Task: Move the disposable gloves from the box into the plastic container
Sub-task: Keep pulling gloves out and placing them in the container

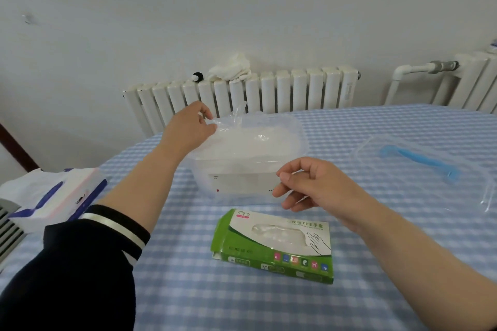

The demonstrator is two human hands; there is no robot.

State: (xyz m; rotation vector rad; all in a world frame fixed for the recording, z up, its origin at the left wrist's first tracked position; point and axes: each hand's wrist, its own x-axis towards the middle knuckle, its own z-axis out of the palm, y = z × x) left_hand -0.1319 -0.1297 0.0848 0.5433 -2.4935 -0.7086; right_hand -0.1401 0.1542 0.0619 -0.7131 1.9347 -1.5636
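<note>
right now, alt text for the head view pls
The left hand pinches a clear disposable glove over the open plastic container, its grip at the rim, while the right hand hovers, fingers loosely curled, above the green glove box on a blue checked tablecloth.

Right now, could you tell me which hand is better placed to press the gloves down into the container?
The left hand: it already pinches the gloves at the plastic container rim. The right hand hangs in front, holding nothing visible.
</note>
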